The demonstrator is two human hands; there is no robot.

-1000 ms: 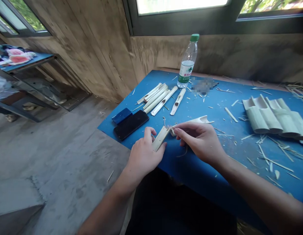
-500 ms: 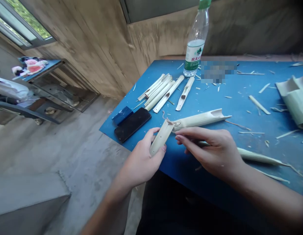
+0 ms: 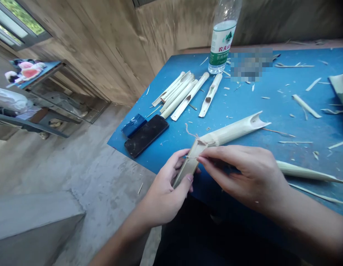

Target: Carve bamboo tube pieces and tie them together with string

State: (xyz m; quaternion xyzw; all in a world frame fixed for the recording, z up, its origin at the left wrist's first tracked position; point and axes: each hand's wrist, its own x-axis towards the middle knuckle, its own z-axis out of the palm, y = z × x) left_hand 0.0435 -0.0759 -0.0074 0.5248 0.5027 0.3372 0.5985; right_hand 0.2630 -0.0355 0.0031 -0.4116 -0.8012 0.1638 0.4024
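My left hand [image 3: 163, 195] is wrapped around the lower part of a split bamboo piece [image 3: 191, 164], whose hollow side with small holes faces up. My right hand [image 3: 247, 171] pinches a thin pale string [image 3: 191, 157], which runs across that hollow side. At the piece's upper end, a brown twine [image 3: 201, 141] is looped and knotted, with one loose end sticking up. Just beyond lies a bamboo tube [image 3: 235, 129] with a notched far end; whether it is tied to the held piece I cannot tell. Another bamboo length [image 3: 304, 171] lies partly behind my right hand.
A black phone [image 3: 146, 136] and a blue box [image 3: 133, 125] lie near the left edge of the blue table [image 3: 243, 99]. Several split bamboo pieces [image 3: 181, 94] are grouped beyond, near a water bottle [image 3: 223, 46]. Bamboo slivers [image 3: 306, 106] are scattered on the right.
The thin string now lies across the held bamboo piece, drawn by my right fingertips. Both hands keep their holds. The view has tilted downward slightly.
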